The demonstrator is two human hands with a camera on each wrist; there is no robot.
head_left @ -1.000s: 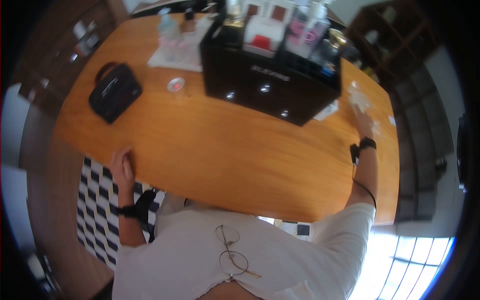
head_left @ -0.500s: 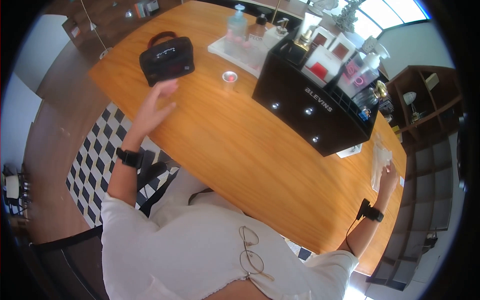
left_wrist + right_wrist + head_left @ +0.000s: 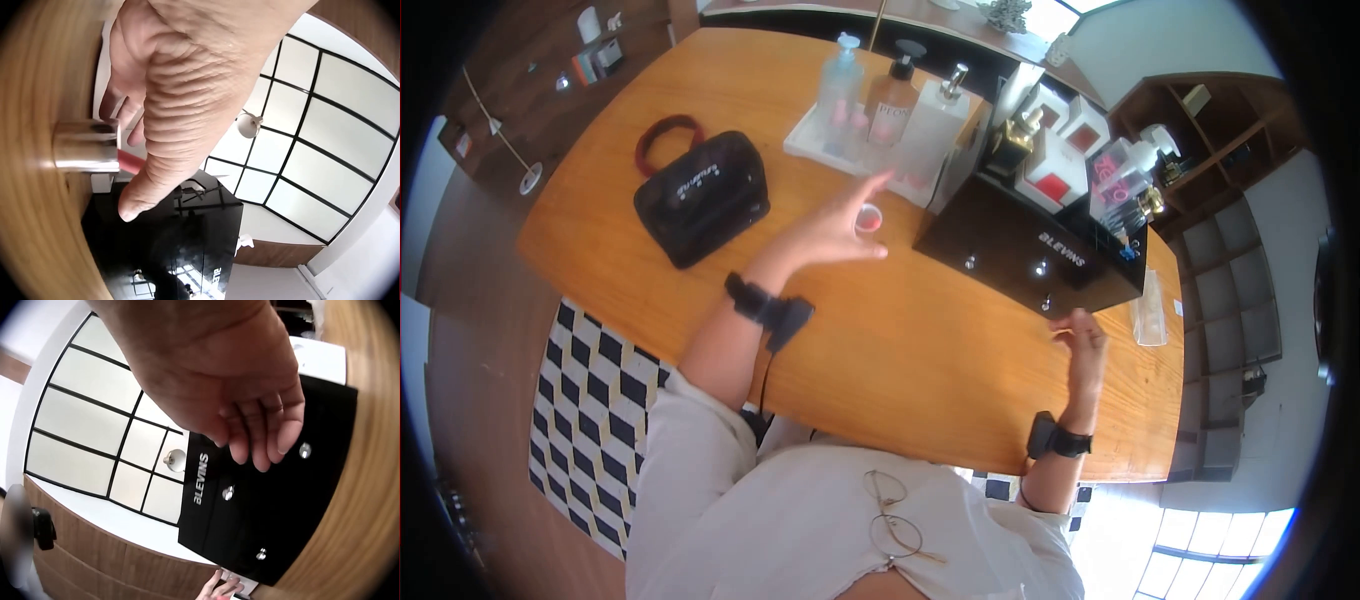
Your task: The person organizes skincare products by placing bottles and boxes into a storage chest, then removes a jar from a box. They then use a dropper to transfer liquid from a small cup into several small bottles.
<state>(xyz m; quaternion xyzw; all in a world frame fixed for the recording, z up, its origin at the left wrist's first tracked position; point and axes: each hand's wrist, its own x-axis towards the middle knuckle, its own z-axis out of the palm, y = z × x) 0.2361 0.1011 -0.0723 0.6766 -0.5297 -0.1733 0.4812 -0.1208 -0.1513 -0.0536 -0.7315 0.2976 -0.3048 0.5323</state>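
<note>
Thumb and fingers spread apart, the left hand (image 3: 825, 232) is around a small round cup (image 3: 863, 225) with something red in it. In the left wrist view the cup (image 3: 84, 147) looks silvery, and a pinkish-red piece (image 3: 130, 161) shows at its mouth beside the left hand (image 3: 181, 94); contact cannot be told. The right hand (image 3: 1084, 350), its fingers loosely bent and holding nothing, hovers near the front corner of a black drawer box (image 3: 1010, 255). In the right wrist view, the right hand (image 3: 244, 394) covers part of that box (image 3: 281, 506).
A black pouch (image 3: 705, 200) with a dark red handle lies at the table's left. Pump bottles stand on a white tray (image 3: 808, 140) behind the cup. White boxes and bottles top the drawer box; a clear plastic packet (image 3: 1148, 315) lies right of it.
The left hand has moved from beside the pouch to the cup. The right hand has left the clear packet and come left, in front of the drawer box. The head view has shifted.
</note>
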